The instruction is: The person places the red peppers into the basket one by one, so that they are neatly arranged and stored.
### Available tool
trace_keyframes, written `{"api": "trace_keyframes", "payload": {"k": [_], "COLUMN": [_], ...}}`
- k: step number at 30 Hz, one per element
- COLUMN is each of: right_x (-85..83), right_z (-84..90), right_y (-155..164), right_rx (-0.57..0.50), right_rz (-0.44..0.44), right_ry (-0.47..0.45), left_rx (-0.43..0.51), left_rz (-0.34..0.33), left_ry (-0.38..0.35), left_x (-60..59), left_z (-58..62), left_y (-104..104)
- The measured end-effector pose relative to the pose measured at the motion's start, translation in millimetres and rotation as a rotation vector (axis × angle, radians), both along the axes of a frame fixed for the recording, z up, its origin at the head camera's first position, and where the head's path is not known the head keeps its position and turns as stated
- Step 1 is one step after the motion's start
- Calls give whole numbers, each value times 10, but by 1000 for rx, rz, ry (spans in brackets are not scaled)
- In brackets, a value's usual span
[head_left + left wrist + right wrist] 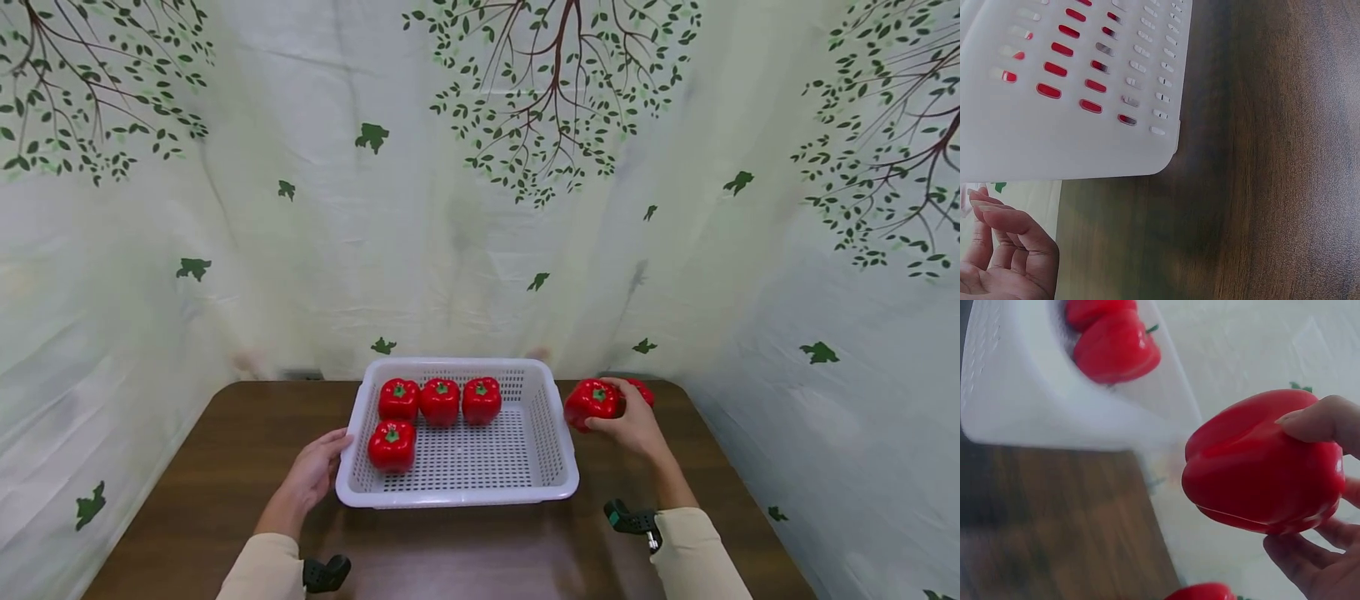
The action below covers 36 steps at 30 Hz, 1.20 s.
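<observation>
A white perforated basket (551, 442) sits mid-table and holds several red bell peppers (439, 401). My right hand (628, 421) grips another red pepper (592, 402) just right of the basket, lifted off the table; the right wrist view shows that pepper (1263, 469) with my fingers (1319, 419) curled round it. One more pepper (642, 389) lies behind that hand. My left hand (318, 471) rests by the basket's left front corner with relaxed fingers (1007, 240), holding nothing. The basket wall (1072, 144) fills the left wrist view.
The dark wooden table (225, 450) is enclosed by a leaf-printed cloth backdrop (480, 208) at the back and both sides. Another pepper (1204, 592) shows at the bottom edge of the right wrist view.
</observation>
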State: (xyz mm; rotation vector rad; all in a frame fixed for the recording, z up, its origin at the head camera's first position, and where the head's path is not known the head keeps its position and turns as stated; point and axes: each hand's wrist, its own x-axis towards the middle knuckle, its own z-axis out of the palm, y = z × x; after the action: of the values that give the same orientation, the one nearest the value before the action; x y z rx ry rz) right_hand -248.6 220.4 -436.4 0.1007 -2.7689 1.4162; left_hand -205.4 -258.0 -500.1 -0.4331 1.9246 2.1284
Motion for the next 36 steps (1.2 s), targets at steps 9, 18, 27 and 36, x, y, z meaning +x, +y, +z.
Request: {"api": "trace_keyframes", "payload": {"k": [9, 18, 27, 36], "right_x": [-28, -85, -169, -218], "right_z": [78, 69, 61, 29], "right_y": [-162, -335, -465, -594], "right_rx": [-73, -56, -29, 0], "right_rz": [36, 87, 170, 276], "right_ry": [-35, -50, -55, -45], "left_rx": [2, 10, 8, -1], "left_rz": [6, 13, 15, 11], "left_ry": [-2, -2, 1, -9], "left_x": [-11, -6, 0, 5], "left_z": [-7, -9, 8, 25], "left_y": [-16, -15, -15, -17]}}
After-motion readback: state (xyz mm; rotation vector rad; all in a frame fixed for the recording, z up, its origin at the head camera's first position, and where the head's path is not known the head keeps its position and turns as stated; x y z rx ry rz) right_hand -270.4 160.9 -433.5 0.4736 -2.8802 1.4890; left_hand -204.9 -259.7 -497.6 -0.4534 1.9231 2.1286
